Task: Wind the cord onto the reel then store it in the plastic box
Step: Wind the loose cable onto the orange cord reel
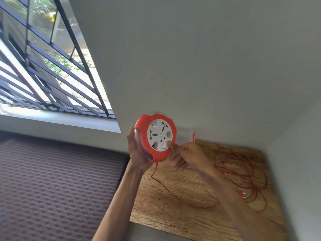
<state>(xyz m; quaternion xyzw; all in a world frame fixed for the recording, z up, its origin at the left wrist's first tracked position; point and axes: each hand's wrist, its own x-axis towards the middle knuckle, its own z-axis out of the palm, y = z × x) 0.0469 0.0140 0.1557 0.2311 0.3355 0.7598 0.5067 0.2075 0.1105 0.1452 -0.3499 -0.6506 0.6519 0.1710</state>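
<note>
Head view: the left hand (139, 153) has the reel (154, 136) up in the air, above the desk's (173, 206) left far corner, palm and curled fingers wrapped round its orange rim from the left side. Reel's white socket face points toward the camera. Right hand (184, 157) is mostly closed, fingers folded in, with the thumb (171, 145) stretched out and pressed on the small white knob (165, 145) at the lower right of that face. Cord (161, 183) drops from the bottom of the reel, touches the wood and runs rightward across the desk, under the right forearm, into a loose red tangle (243, 173) spread over the desk's right side. A plug (241, 193) lies in that tangle, near the right edge. Wall behind, barred window (52, 66) off to the left.
</note>
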